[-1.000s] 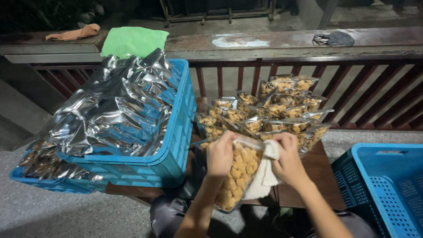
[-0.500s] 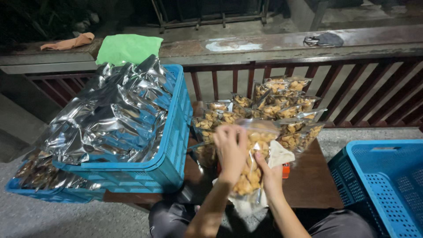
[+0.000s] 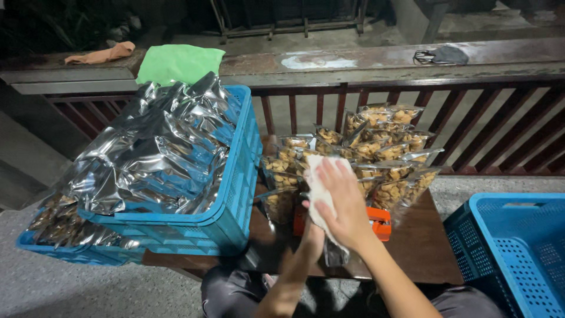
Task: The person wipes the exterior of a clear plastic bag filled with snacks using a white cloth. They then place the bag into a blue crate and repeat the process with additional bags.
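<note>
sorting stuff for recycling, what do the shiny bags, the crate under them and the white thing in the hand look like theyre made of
Shiny bags: likely metallised foil film, mirror-bright with crumpled creases.
Crate: moulded blue plastic, matte, with a lattice of holes in its wall.
White thing under the right hand: soft cloth or paper towel; it drapes and folds, so which is unclear.

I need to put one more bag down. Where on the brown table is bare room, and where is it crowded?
Bare wood shows on the table at its near right, between the orange tool and the empty blue crate. The back is crowded with snack bags. The left is filled by the crate of silver pouches. The right hand, with a white cloth, covers the middle.
</note>
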